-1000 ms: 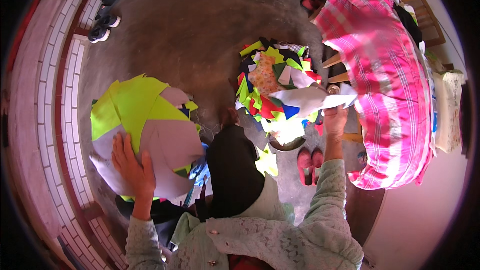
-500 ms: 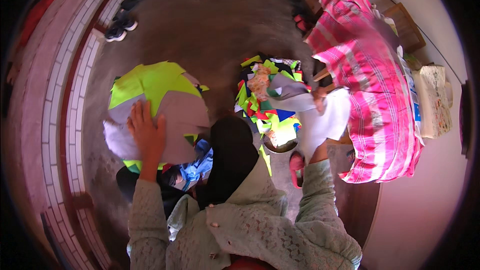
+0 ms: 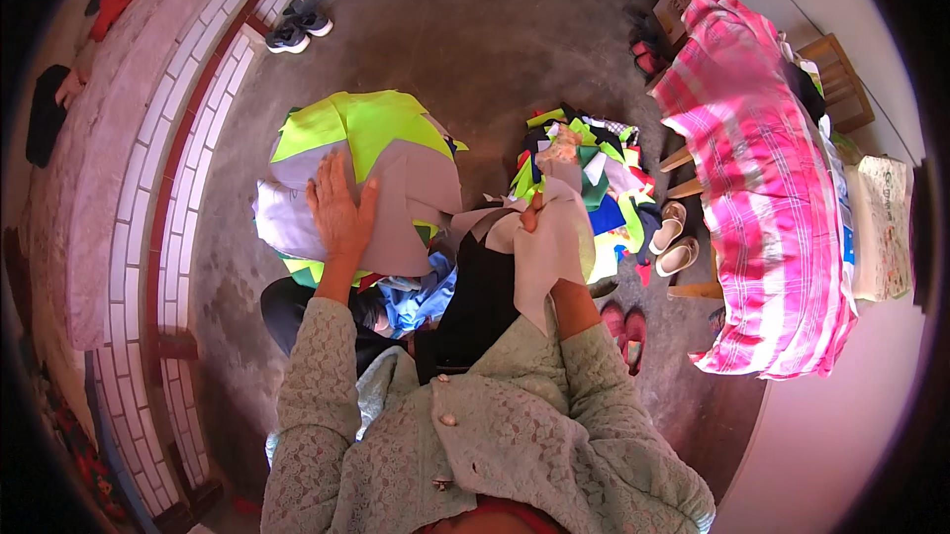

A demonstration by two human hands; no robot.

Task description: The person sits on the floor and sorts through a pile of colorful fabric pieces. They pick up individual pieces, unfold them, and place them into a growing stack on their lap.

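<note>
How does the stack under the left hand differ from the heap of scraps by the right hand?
The stack holds large flat grey and neon-yellow pieces, pressed by the left hand. The heap is small, jumbled, many-coloured scraps; the right hand lifts a grey piece beside it. Both are fabric on the floor.

Grey cloth piece (image 3: 554, 237) matt, soft; neon-yellow fabric (image 3: 361, 123) (slight sheen); concrete floor (image 3: 475, 29) rough; cardigan (image 3: 475, 435) lacy knit.

Left hand (image 3: 341, 212) lies flat on a grey cloth (image 3: 401, 207) over the stack; right hand (image 3: 532, 212) pinches another grey piece (image 3: 554, 252) beside the scrap pile (image 3: 584, 173).
</note>
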